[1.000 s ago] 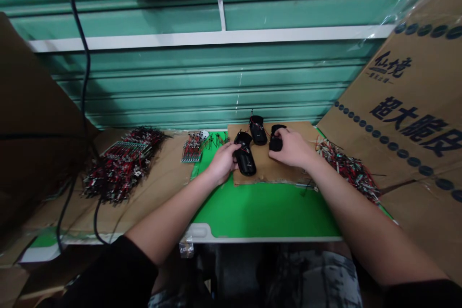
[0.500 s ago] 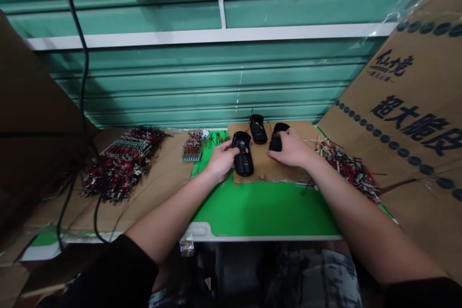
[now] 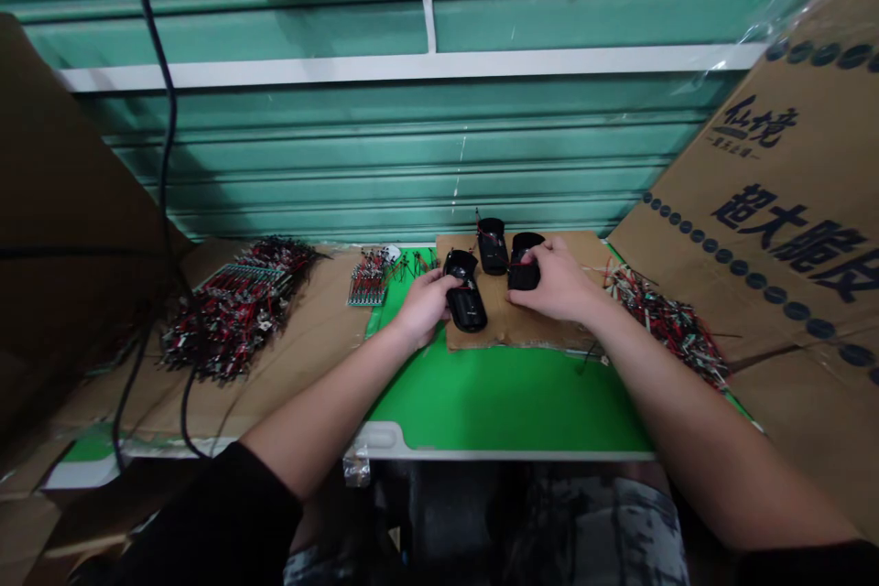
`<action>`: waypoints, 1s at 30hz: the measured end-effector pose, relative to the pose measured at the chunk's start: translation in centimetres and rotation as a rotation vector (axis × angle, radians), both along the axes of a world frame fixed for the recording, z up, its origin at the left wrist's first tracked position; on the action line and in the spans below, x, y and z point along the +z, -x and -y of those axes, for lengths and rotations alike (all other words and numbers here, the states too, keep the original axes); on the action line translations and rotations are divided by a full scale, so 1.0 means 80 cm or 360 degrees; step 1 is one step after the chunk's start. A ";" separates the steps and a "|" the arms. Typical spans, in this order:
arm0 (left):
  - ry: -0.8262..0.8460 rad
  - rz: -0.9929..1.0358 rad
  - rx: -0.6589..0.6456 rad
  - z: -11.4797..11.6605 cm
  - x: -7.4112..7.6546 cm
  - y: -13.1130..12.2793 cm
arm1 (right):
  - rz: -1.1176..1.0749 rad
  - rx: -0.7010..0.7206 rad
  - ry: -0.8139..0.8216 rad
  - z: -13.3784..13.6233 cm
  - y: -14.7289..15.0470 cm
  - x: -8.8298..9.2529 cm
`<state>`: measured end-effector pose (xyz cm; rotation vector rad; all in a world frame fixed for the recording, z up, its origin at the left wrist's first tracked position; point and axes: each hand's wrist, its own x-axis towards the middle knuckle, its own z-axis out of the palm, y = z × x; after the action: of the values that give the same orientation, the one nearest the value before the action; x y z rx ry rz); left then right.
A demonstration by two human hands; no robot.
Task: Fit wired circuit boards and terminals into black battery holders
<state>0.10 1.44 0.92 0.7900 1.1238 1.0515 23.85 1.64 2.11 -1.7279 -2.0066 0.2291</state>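
Observation:
My left hand (image 3: 427,304) is closed on the edge of a glossy black plastic shell (image 3: 468,304), thumb on top, over the cardboard's left side. Thin wires lie across the shell's middle. My right hand (image 3: 555,279) grips a second black shell (image 3: 523,249) by its right side, with fingers bent and red wire showing beside the fingertips. Between and behind them lies a third black shell (image 3: 492,247), touched by neither hand, with a thin wire sticking up at its far left. All three are on or just over a flat cardboard piece (image 3: 504,325).
Bundles of red and black wires with small circuit boards (image 3: 237,307) lie at left; a smaller board cluster (image 3: 369,279) sits nearer. Another wire heap (image 3: 663,325) is at right. Cardboard walls (image 3: 775,229) flank the green table (image 3: 508,403). A black cable (image 3: 167,128) hangs at left.
The shell in my left hand has tilted slightly, its near end swinging right. My right hand has turned its shell a little, so more of it shows. The view has shifted slightly.

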 end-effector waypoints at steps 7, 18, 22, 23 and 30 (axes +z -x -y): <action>-0.0007 0.0203 -0.0082 0.002 0.001 0.002 | -0.0596 0.0410 -0.0217 0.032 0.032 0.015; -0.0042 0.0398 -0.0225 0.011 0.010 -0.005 | -0.0577 0.0876 -0.0304 0.043 0.051 0.001; -0.0059 0.0390 -0.0177 0.010 0.006 -0.006 | -0.0601 0.0885 -0.0298 0.043 0.050 0.003; -0.0057 0.0389 -0.0170 0.010 0.004 -0.006 | -0.0624 0.0866 -0.0279 0.043 0.050 0.003; 0.0013 0.0307 -0.0127 0.005 -0.002 -0.004 | -0.0715 0.0394 -0.0283 0.022 0.038 -0.002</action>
<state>0.44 1.05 0.77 0.7056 0.9250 1.0325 20.82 -0.16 1.99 -1.1903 -1.8329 0.4615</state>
